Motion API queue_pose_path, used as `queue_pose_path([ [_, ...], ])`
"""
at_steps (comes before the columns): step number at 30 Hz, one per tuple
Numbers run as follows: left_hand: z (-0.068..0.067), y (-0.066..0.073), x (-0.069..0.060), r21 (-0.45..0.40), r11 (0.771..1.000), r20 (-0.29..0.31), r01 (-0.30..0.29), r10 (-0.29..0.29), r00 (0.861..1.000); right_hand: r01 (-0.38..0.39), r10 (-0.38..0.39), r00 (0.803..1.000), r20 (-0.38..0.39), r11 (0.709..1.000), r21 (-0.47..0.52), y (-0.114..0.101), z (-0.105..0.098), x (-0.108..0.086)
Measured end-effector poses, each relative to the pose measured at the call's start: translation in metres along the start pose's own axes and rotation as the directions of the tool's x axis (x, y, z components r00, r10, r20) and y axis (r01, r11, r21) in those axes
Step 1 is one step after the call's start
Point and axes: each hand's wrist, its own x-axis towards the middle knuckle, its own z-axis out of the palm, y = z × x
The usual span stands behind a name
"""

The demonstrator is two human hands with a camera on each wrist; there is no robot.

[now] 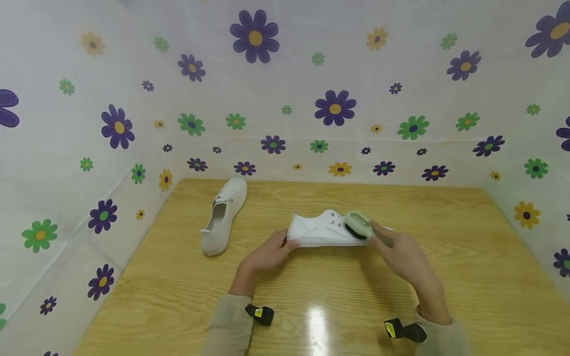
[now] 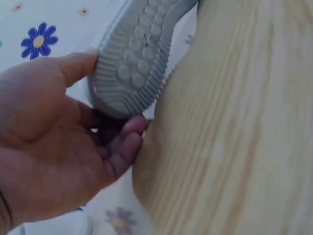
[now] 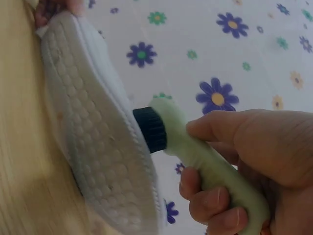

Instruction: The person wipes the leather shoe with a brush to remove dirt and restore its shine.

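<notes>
A white shoe (image 1: 313, 230) is tipped on its side above the table, its studded sole (image 3: 93, 132) facing the wrist cameras. At its heel, my left hand (image 1: 270, 251) grips the shoe, the thumb on the sole's edge and the other fingers curled beneath in the left wrist view. My right hand (image 1: 403, 254) holds a pale green scrubbing brush (image 1: 358, 223) by its handle. The brush's dark bristles (image 3: 149, 129) touch the shoe's upper near the toe. Part of the toe is hidden behind the brush and right hand.
A second white shoe (image 1: 224, 215) lies upright at the back left of the wooden table (image 1: 285, 296). A white flower-patterned sheet (image 1: 294, 74) encloses the table at the back and sides. Black straps with small devices (image 1: 262, 314) sit on both sleeves.
</notes>
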Motion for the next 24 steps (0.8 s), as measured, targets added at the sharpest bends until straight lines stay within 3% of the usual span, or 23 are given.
queue_pose_path([
  [3,0.005,0.005,0.002,0.007,0.999,-0.017,0.041,-0.040,0.999,0.023,-0.023,1.000,0.008,0.999,0.030,-0.004,0.007,0.003],
  [8,0.014,0.009,0.006,0.065,0.994,-0.047,0.093,-0.090,0.995,0.036,-0.037,0.999,-0.025,0.999,-0.024,-0.008,0.013,0.003],
  [11,0.017,0.007,0.007,0.074,0.992,-0.062,0.103,-0.099,0.993,0.052,-0.052,0.999,0.011,0.999,-0.006,-0.004,0.012,0.001],
  [15,0.015,0.001,0.008,0.055,0.997,-0.055,0.052,-0.049,0.997,0.029,-0.032,0.996,0.081,0.999,0.039,0.011,-0.003,-0.005],
  [19,0.011,-0.003,0.008,0.061,0.998,-0.032,-0.003,0.005,0.999,-0.007,0.005,0.996,0.085,1.000,0.014,0.029,-0.018,-0.010],
  [24,0.008,-0.003,0.006,0.066,0.998,-0.044,0.018,-0.016,0.999,0.025,-0.031,0.996,0.086,0.997,0.068,0.039,-0.023,-0.009],
])
